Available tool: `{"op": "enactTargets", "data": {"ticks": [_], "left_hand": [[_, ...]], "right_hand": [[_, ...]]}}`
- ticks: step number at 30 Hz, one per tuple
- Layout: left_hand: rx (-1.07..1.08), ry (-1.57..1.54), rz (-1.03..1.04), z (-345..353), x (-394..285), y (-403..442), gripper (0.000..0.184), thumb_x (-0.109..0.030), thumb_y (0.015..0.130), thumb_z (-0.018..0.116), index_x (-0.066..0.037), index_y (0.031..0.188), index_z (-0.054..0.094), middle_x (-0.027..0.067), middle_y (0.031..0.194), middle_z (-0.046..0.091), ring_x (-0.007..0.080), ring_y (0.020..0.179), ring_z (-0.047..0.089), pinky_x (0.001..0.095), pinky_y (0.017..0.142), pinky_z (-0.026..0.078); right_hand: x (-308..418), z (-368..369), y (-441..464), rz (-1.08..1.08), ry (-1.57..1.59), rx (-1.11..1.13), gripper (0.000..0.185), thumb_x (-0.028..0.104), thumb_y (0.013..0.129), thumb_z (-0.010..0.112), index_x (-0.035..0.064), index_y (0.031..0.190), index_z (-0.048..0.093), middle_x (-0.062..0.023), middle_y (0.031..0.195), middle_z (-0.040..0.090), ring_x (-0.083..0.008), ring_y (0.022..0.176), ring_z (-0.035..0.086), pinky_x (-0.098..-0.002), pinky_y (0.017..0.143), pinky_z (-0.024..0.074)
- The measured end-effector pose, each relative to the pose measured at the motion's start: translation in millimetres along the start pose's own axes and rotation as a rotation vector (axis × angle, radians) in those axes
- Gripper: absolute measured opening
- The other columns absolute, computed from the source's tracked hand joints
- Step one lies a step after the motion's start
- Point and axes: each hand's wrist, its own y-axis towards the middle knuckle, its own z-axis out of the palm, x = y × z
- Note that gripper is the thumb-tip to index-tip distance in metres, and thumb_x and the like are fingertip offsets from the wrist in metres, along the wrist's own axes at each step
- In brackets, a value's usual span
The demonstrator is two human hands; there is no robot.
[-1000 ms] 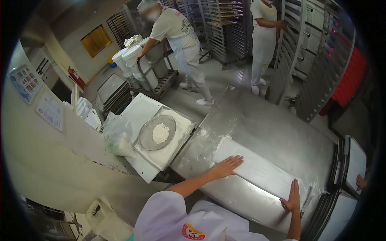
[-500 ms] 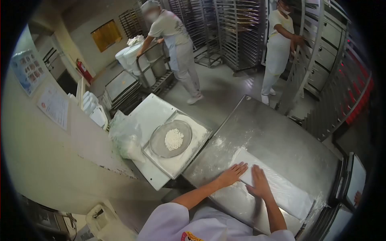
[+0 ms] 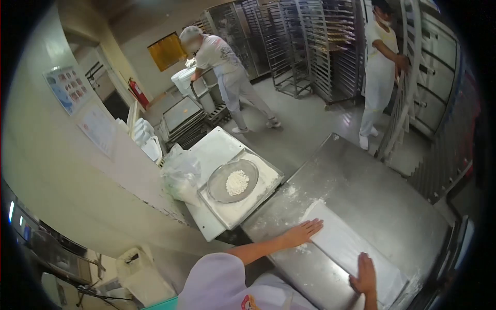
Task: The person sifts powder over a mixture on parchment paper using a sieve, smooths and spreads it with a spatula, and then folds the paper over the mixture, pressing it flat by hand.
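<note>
A long, flat white slab (image 3: 343,235), its surface smooth with a faint plastic-like sheen, lies slantwise on the steel table (image 3: 372,175). I cannot make out whether it is dough under film. My left hand (image 3: 304,232) rests flat at the slab's far left edge, fingers stretched out and pointing right. Farther down its length, my right hand (image 3: 365,274) lies on the near side with its fingers extended and thumb apart. Neither hand grips anything. White flour is scattered around the slab's far end.
Left of the table, a floured tray (image 3: 268,173) carries a round sieve (image 3: 216,192) with white lumps. A clear plastic bag (image 3: 182,173) sits beside it. One person (image 3: 230,72) leans over a cart of white bins; another person (image 3: 380,77) holds a tall rack (image 3: 408,88).
My hands have moved apart: the right slid down along the slab toward its near end, while the left stayed near the far end. The head view has shifted, and the person at the cart has stepped.
</note>
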Motion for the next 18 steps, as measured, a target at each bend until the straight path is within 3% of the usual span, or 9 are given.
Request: {"op": "enactTargets", "data": {"ticks": [8, 10, 11, 12, 13, 15, 18], "left_hand": [[0.119, 0.084, -0.068, 2.3, -26.2, 13.2, 0.081, -0.034, 0.094, 0.059, 0.003, 0.154, 0.021, 0.0178, 0.162, 0.021, 0.034, 0.149, 0.023, 0.044, 0.12, 0.025], [0.041, 0.446, -0.198, 46.8, -52.1, 31.8, 0.08, -0.025, 0.091, 0.064, 0.003, 0.154, 0.022, 0.0187, 0.162, 0.019, 0.0348, 0.151, 0.02, 0.0509, 0.121, 0.021], [-0.323, -0.14, -0.041, 58.7, -72.6, 54.2, 0.083, -0.015, 0.084, 0.07, 0.003, 0.152, 0.026, 0.0193, 0.162, 0.019, 0.0364, 0.151, 0.018, 0.0545, 0.12, 0.018], [-0.044, -0.28, 0.045, 27.0, -109.5, 73.4, 0.09, -0.015, 0.078, 0.077, 0.002, 0.152, 0.028, 0.0193, 0.162, 0.019, 0.0355, 0.152, 0.014, 0.0522, 0.122, 0.014], [0.025, -0.393, 0.097, 8.8, -146.8, 95.0, 0.099, -0.019, 0.073, 0.082, 0.0, 0.153, 0.027, 0.019, 0.162, 0.019, 0.0347, 0.152, 0.014, 0.0505, 0.123, 0.013], [0.101, -0.316, 0.271, 7.9, -201.1, 132.0, 0.103, -0.037, 0.076, 0.081, -0.003, 0.155, 0.024, 0.0164, 0.164, 0.018, 0.0333, 0.152, 0.013, 0.0489, 0.124, 0.011], [-0.043, -0.428, 0.365, 28.8, -231.4, 151.0, 0.103, -0.045, 0.078, 0.076, -0.002, 0.155, 0.022, 0.0161, 0.163, 0.019, 0.0332, 0.152, 0.013, 0.0495, 0.124, 0.011]], "right_hand": [[-31.2, -39.7, -110.1, 0.201, 0.061, -0.035, 0.093, 0.037, 0.079, 0.065, -0.0075, 0.151, 0.027, -0.0288, 0.158, 0.026, -0.0454, 0.147, 0.021, -0.0551, 0.12, 0.0159], [-31.1, -35.7, -117.9, 0.227, 0.082, -0.063, 0.093, 0.04, 0.081, 0.063, -0.0068, 0.152, 0.026, -0.0289, 0.158, 0.025, -0.0452, 0.148, 0.021, -0.0552, 0.121, 0.0144], [-29.4, -34.7, -123.0, 0.235, 0.084, -0.059, 0.093, 0.04, 0.081, 0.063, -0.0068, 0.152, 0.026, -0.0289, 0.158, 0.025, -0.0452, 0.148, 0.021, -0.0552, 0.121, 0.0144], [-29.8, -34.9, -120.3, 0.248, 0.088, -0.057, 0.093, 0.041, 0.081, 0.062, -0.0066, 0.152, 0.025, -0.0285, 0.158, 0.025, -0.045, 0.148, 0.02, -0.0551, 0.121, 0.0136], [-29.9, -35.3, -117.0, 0.26, 0.09, -0.054, 0.094, 0.043, 0.082, 0.061, -0.0064, 0.152, 0.025, -0.0282, 0.159, 0.024, -0.0448, 0.148, 0.02, -0.055, 0.121, 0.0127], [-28.1, -34.9, -114.7, 0.263, 0.082, -0.055, 0.093, 0.044, 0.082, 0.06, -0.0063, 0.153, 0.024, -0.0275, 0.159, 0.023, -0.0446, 0.149, 0.019, -0.0549, 0.121, 0.0119], [-27.0, -36.2, -118.0, 0.277, 0.072, -0.047, 0.094, 0.045, 0.083, 0.058, -0.0056, 0.154, 0.022, -0.0265, 0.161, 0.02, -0.0438, 0.15, 0.016, -0.0543, 0.122, 0.01]]}}
